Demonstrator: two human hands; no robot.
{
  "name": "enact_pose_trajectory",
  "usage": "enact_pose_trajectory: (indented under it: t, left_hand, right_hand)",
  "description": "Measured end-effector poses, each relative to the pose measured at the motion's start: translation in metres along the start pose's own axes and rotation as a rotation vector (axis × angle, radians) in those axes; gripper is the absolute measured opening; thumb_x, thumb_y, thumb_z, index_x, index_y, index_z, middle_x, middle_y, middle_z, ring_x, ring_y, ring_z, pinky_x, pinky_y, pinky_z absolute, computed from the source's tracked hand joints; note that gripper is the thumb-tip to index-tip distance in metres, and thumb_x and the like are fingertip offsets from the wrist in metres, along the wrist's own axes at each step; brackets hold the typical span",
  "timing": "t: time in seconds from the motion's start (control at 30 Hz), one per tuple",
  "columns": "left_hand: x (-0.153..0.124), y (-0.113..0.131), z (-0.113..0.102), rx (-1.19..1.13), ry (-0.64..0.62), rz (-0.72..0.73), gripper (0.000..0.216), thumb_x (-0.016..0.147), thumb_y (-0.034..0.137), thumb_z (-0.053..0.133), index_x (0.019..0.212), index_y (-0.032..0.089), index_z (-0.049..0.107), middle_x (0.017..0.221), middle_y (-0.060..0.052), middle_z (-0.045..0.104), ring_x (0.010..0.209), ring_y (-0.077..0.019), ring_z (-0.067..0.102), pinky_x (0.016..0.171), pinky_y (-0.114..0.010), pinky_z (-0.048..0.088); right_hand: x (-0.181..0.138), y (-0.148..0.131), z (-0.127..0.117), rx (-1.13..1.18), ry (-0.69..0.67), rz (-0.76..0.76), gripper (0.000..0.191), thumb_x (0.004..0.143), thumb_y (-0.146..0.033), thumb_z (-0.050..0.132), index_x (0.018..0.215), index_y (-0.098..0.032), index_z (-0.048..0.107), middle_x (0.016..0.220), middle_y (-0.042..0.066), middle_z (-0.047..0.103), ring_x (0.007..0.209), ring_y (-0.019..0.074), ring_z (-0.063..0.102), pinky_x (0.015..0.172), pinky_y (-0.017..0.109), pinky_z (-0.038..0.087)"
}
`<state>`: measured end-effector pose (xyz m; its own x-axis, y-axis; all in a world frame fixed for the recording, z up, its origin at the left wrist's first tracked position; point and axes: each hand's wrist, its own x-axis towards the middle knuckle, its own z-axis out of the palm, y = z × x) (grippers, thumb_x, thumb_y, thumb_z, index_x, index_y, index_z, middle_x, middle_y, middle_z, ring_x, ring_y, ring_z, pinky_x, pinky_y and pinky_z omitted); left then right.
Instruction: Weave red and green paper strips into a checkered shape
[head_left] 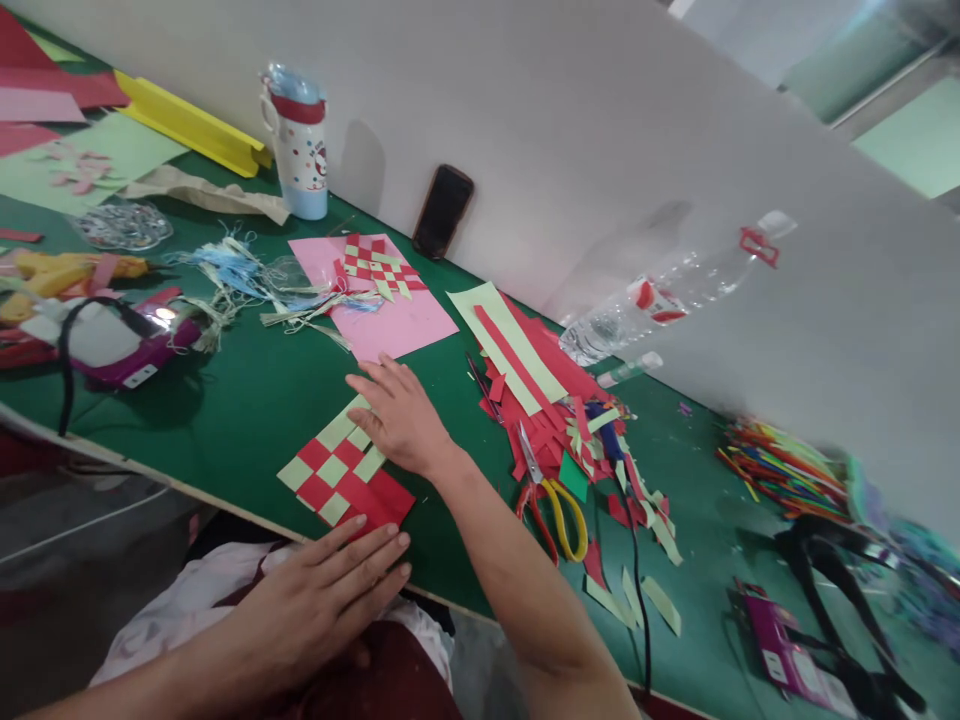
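Note:
A red and pale green paper weave lies at the table's near edge, its strips crossing in a checker pattern. On its lower red corner rest the stretched fingers of my left hand, flat, with the thumb mostly hidden. My right hand is over the weave's upper right end, fingers spread, hiding the strip ends there. Whether its fingertips touch the paper, I cannot tell. To the right lie scissors with red and yellow handles, blades partly on red paper scraps.
A smaller weave lies on pink paper beside tassels. A cup, a phone and a leaning plastic bottle line the wall. A purple device is left; a strapped headlamp is right.

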<state>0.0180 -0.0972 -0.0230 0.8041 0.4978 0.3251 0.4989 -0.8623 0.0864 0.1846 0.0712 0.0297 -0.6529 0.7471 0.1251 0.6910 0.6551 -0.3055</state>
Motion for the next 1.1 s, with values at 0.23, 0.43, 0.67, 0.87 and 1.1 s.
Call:
enact_pose_trajectory:
  t: [0.23, 0.43, 0.67, 0.87, 1.1]
  left_hand:
    - [0.014, 0.010, 0.020, -0.107, -0.079, -0.084, 0.080, 0.094, 0.059, 0.063, 0.157, 0.016, 0.041, 0.150, -0.017, 0.061, 0.137, -0.0309, 0.058, 0.118, -0.046, 0.037]
    - [0.012, 0.013, 0.017, -0.081, -0.091, -0.070, 0.073, 0.096, 0.055, 0.062, 0.154, 0.015, 0.045, 0.147, -0.016, 0.064, 0.137, -0.0295, 0.058, 0.117, -0.043, 0.036]
    - [0.014, 0.014, 0.024, -0.158, -0.041, -0.100, 0.069, 0.097, 0.061, 0.057, 0.149, 0.016, 0.052, 0.144, -0.016, 0.066, 0.134, -0.0288, 0.060, 0.115, -0.043, 0.039]
    - [0.005, 0.005, 0.003, -0.196, 0.220, -0.069, 0.034, 0.101, 0.032, 0.057, 0.134, 0.025, 0.063, 0.128, -0.005, 0.075, 0.127, -0.0208, 0.061, 0.121, -0.040, 0.037]
    - [-0.032, -0.048, -0.035, -0.067, 0.275, -0.500, 0.027, 0.100, 0.013, 0.050, 0.112, 0.027, 0.070, 0.108, -0.003, 0.073, 0.108, -0.0224, 0.065, 0.096, -0.038, 0.052]
  right_hand:
    - [-0.049, -0.028, -0.006, -0.047, -0.045, -0.408, 0.015, 0.102, -0.028, 0.062, 0.097, -0.025, 0.076, 0.114, 0.001, 0.076, 0.117, 0.0229, 0.058, 0.103, 0.038, 0.047]
    - [-0.051, -0.036, 0.002, -0.142, -0.095, -0.517, 0.021, 0.103, -0.019, 0.061, 0.085, -0.025, 0.072, 0.098, -0.002, 0.075, 0.102, 0.0202, 0.058, 0.090, 0.036, 0.045]
    - [-0.044, -0.034, 0.005, -0.126, -0.121, -0.542, 0.025, 0.105, -0.019, 0.056, 0.088, -0.026, 0.072, 0.097, -0.001, 0.076, 0.102, 0.0200, 0.060, 0.090, 0.037, 0.046]
    - [-0.048, -0.021, 0.008, -0.015, -0.015, -0.287, 0.024, 0.104, -0.018, 0.055, 0.116, -0.025, 0.074, 0.126, 0.006, 0.074, 0.128, 0.0218, 0.058, 0.110, 0.037, 0.049]
    - [-0.059, -0.009, 0.012, 0.005, 0.050, -0.027, 0.038, 0.105, -0.022, 0.049, 0.140, -0.013, 0.061, 0.147, 0.017, 0.061, 0.149, 0.0329, 0.042, 0.120, 0.054, 0.042]
